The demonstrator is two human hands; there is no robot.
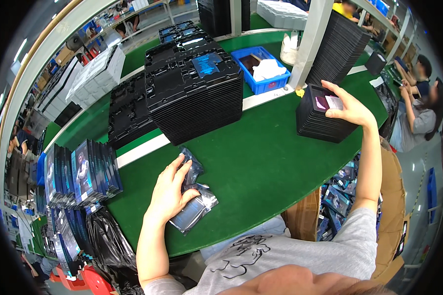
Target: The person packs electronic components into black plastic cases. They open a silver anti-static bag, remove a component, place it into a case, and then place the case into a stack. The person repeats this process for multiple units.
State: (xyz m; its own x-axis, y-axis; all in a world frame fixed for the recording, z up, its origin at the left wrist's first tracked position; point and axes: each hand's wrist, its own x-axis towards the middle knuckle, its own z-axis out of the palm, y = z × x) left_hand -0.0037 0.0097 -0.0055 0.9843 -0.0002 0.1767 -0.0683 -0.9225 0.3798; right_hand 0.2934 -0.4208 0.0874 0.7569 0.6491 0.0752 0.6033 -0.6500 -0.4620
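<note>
Your grey shirt [290, 255] is closest, at the bottom. Just past it, your left hand [170, 191] lies on the green table [261, 162]. Its fingers are spread and press down on some shiny plastic bags [194, 204] with dark things inside; they are not curled around them. Boxes with pictures [81, 174] stand in a row to your left. Farther out, your right hand [347, 105] reaches to a small stack of black trays [317, 123]. Its fingers pinch a little pale card [333, 102] on the top tray. Behind sit a big stack of black trays [197, 93] and a blue bin [261, 69].
</note>
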